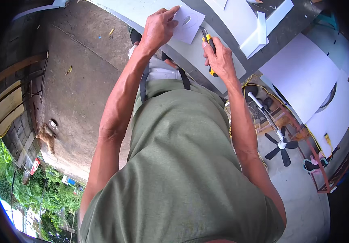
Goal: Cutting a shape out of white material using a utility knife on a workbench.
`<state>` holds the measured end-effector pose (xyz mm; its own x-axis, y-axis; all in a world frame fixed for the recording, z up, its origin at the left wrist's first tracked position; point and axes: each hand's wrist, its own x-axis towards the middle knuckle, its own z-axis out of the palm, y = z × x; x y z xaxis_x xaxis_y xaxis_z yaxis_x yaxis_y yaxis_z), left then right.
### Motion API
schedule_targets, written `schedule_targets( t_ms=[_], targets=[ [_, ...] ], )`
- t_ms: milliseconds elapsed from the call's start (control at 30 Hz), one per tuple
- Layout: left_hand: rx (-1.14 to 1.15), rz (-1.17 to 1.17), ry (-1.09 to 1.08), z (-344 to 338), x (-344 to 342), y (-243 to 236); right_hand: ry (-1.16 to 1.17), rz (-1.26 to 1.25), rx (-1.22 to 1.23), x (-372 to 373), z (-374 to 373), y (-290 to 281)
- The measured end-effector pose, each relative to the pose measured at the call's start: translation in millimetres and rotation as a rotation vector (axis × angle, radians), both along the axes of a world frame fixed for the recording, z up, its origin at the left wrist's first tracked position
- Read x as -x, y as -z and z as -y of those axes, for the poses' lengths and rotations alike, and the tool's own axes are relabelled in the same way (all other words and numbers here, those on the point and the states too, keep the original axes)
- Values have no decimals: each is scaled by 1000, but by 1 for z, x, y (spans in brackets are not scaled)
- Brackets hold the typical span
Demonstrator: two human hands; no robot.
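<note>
My right hand [219,58] grips a yellow-and-black utility knife [208,39], its blade tip at the right edge of a small white paper square [192,30]. The square has oval outlines and a small oval shape in its middle. My left hand [158,28] lies at the square's upper left, index finger stretched out onto it and other fingers bent. The square rests on a long pale sheet [126,8] at the edge of a dark work surface [276,44].
White strips [261,32] lie on the dark surface. Large white sheets [296,77] are at the right, above a metal frame with yellow cords. A black-bladed fan [281,144] stands below. A brown dog [45,137] and a round bowl [53,124] are on the floor at left.
</note>
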<state>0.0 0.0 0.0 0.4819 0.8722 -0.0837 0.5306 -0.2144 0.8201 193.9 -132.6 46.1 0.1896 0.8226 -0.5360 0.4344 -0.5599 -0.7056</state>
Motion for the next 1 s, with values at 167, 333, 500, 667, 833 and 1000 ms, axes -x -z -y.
schedule_targets(
  t_ms=[167, 333, 500, 667, 833, 1000],
  targets=[
    [1, 38, 17, -1, 3, 4, 113, -38, -48, 2, 0, -6],
    [-29, -28, 148, -11, 3, 2, 178, -70, -95, -4, 1, -2],
    [-298, -83, 364, -19, -6, 6, 337, -197, -118, -6, 1, -4],
    [-530, -210, 696, -10, -39, -21, 497, -353, -186, -16, 8, -1],
    [-751, 41, 836, 16, -49, -20, 666, -424, -168, -23, 17, 7],
    [-363, -294, 226, 89, -13, -22, 585, -331, -148, -22, 23, 11]
  ],
)
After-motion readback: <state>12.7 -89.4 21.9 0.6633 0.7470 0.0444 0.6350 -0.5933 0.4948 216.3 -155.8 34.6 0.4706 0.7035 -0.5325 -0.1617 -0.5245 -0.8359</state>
